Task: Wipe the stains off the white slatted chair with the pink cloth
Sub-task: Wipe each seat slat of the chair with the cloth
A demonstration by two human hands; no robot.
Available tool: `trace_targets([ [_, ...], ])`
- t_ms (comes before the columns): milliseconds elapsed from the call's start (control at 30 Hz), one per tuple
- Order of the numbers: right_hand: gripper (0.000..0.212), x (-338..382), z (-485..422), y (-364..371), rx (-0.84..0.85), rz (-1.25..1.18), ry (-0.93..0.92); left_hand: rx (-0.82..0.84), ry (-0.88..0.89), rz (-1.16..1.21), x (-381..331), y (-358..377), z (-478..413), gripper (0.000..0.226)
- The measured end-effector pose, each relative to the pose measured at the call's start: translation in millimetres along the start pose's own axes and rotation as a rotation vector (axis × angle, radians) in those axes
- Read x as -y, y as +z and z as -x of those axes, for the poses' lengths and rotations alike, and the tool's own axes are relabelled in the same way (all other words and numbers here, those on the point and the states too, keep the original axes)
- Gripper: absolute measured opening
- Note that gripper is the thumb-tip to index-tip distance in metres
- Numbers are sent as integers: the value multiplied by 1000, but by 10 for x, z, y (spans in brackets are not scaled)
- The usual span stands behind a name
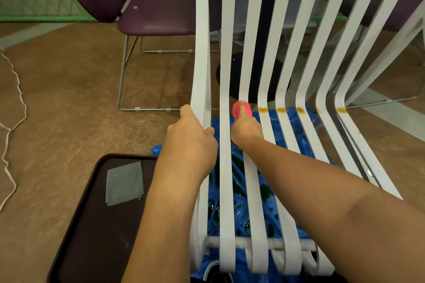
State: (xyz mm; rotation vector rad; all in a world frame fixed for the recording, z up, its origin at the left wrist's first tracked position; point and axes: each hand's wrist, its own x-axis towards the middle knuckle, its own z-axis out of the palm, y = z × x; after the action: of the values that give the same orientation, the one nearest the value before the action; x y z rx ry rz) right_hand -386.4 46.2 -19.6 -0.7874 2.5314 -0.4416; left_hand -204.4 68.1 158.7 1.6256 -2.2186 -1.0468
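Observation:
The white slatted chair (226,167) fills the middle and right of the view, its slats running from the seat up into the backrest. My left hand (192,135) grips the leftmost slat at the bend. My right hand (246,128) presses the pink cloth (239,109) onto the third slat from the left, at the seat's bend. Orange-yellow stains (281,110) mark several slats to the right of the cloth, in a row along the bend.
A dark tray (76,236) with a folded grey cloth (124,182) sits at lower left. Blue plastic sheeting (234,204) lies under the chair. A purple chair (161,7) stands behind on the brown floor, and a white cord (13,126) trails at far left.

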Motion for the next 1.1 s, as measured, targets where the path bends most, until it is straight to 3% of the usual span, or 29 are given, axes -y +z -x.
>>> trace_targets([
  [233,80,-57,142,-3,11,59,-37,-37,-4,-1,-6,33,8,23],
  [700,95,-394,1334,185,55,239,-50,-66,41,1,12,11,57,33],
  [833,50,-524,1755,200,-22,-183,23,-88,87,-17,-3,-7,137,39],
  [900,46,-580,1948,213,-19,-210,-25,-93,86,-25,-9,-8,145,39],
  [967,48,-618,2112,167,25,-168,-21,-93,76,-37,-22,-10,161,39],
  [1100,79,-726,2396,199,72,30,-71,-106,69,-55,-42,-2,165,37],
])
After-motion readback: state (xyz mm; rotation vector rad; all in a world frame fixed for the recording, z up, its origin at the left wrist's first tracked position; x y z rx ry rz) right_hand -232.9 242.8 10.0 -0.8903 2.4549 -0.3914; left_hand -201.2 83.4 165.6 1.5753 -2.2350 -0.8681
